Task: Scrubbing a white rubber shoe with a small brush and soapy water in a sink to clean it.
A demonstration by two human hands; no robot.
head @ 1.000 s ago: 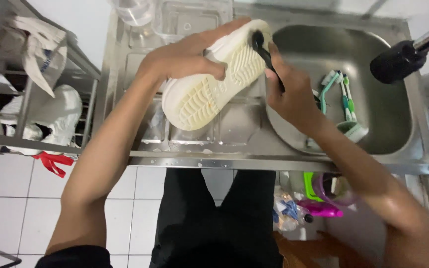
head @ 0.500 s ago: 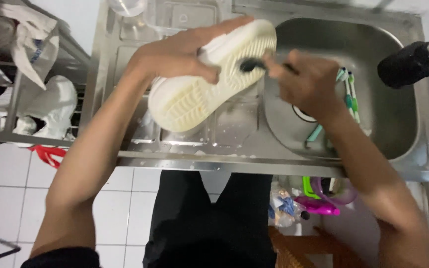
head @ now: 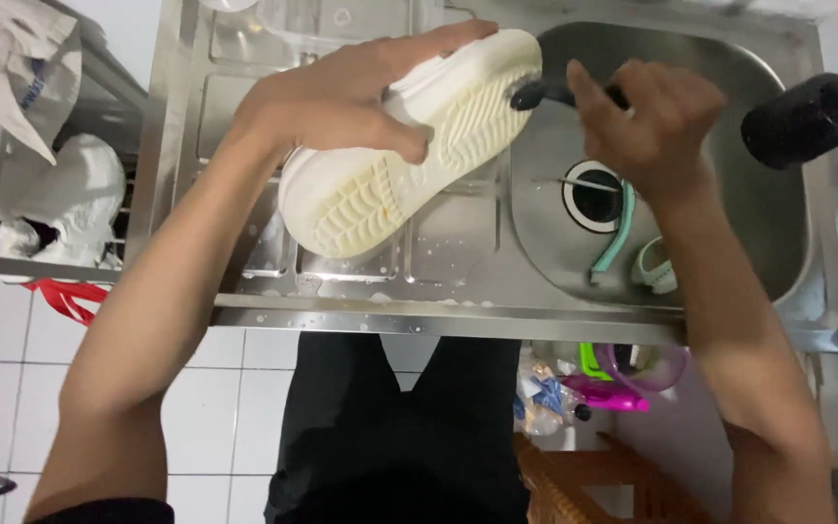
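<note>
- Nearest to us, both forearms reach away from the body over the front rim of the steel sink unit (head: 458, 320); the floor tiles and a dark apron lie below it.
- We see the left hand (head: 341, 97) clenched around the upper of a white shoe (head: 409, 146), thumb across the sole edge, fingers wrapped over the far side. The shoe is held in the air above the ribbed draining board (head: 244, 116), sole turned up toward us.
- We read the shoe's long axis as a diagonal: heel low and toward the left near the front rim, toe high and to the right, reaching over the edge of the basin (head: 729, 194).
- The right hand (head: 647, 121) is closed on the dark handle of a brush (head: 540, 94). The brush head touches the shoe at its toe end, so the working contact lies to the left of the right hand's grip and at the far tip of the shoe from the heel.
- The right hand is the nearer one to the toe; the left hand grips mid-shoe.
- In the basin beyond the rim we note a pale green toothbrush (head: 615, 238) beside the drain (head: 589, 194), untouched.
- Farthest right, a black tap head (head: 797, 121) hangs over the basin, apart from both hands.
</note>
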